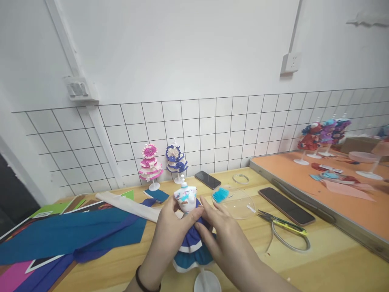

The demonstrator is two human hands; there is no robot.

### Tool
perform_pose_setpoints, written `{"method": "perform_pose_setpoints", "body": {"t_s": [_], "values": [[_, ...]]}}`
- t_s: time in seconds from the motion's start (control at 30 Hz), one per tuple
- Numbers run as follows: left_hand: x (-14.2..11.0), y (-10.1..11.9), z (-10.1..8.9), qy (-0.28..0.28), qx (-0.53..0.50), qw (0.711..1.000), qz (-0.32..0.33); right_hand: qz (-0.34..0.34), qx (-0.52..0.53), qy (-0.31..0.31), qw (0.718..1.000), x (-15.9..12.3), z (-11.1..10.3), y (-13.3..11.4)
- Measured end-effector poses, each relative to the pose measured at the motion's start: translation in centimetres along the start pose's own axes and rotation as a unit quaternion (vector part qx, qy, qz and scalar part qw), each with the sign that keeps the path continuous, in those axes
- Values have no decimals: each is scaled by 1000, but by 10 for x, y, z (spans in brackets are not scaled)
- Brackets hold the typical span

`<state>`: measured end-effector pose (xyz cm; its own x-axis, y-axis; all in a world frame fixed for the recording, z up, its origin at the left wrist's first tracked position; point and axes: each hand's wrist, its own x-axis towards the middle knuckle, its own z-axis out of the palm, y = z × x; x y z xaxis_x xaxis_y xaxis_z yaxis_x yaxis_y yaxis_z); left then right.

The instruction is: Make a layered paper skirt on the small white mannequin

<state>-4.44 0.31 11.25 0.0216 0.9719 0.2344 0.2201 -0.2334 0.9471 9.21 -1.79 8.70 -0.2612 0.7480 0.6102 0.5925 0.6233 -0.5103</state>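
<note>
A miniature dress form (187, 198) with a white, paint-smudged bodice stands on a round white base (208, 281) at the front of the table. Around it hangs a layered skirt (194, 259) of purple-blue and teal fabric with white hems. My left hand (172, 227) wraps the form's left side at the waist, thumb across the front. From the other side my right hand (225, 231) closes on the skirt near the waist, its thumb and fingers pressing the fabric. Some fingertips of both hands are hidden behind the form.
Teal fabric (100, 227) lies at left. Two dressed miniature forms, pink (150, 168) and navy (176, 160), stand at the back. A clear plate (240, 198) holds blue pleated pieces (221, 195). Yellow-handled snips (282, 222) and a phone (287, 205) lie right, beside an orange table (291, 174).
</note>
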Motion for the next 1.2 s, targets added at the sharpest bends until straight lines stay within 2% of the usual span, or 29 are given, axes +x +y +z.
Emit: {"method": "perform_pose_setpoints", "body": {"t_s": [0.07, 0.17, 0.3, 0.43, 0.57, 0.63, 0.7, 0.77, 0.83, 0.93, 1.0, 1.1, 1.2], "values": [[-1, 0, 1, 12, 19, 1000, -4, -24, -32, 13, 999, -2, 2, -3], [-1, 0, 1, 19, 29, 999, -1, -12, -45, 26, 999, -5, 3, -5], [-1, -1, 0, 29, 40, 999, 0, -1, -67, 11, 998, -9, -1, -6], [0, -3, 0, 45, 45, 998, -5, -41, -111, 16, 993, -14, 1, -11], [1, -3, 0, 62, 48, 997, -6, -71, -117, -8, 991, -15, 3, -15], [2, -3, -2, 52, 48, 998, -4, -38, -71, -25, 996, -12, -2, -13], [2, -2, -3, 31, 36, 999, 3, 33, 0, -30, 999, -7, -12, -8], [2, -2, -4, 7, 22, 1000, 9, 104, 67, -22, 992, -2, -22, -2], [1, -1, -4, -12, 11, 1000, 11, 142, 137, -32, 980, 4, -29, 4], [1, -1, -5, -21, 8, 1000, 12, 152, 253, -71, 953, 10, -31, 9], [1, 0, -4, -20, 13, 1000, 16, 145, 305, -57, 939, 13, -32, 10], [-1, 2, -2, -15, 26, 999, 18, 142, 325, -1, 935, 17, -37, 7], [-7, 6, 3, -34, 32, 999, 15, 144, 303, 4, 942, 19, -45, 2]]}}
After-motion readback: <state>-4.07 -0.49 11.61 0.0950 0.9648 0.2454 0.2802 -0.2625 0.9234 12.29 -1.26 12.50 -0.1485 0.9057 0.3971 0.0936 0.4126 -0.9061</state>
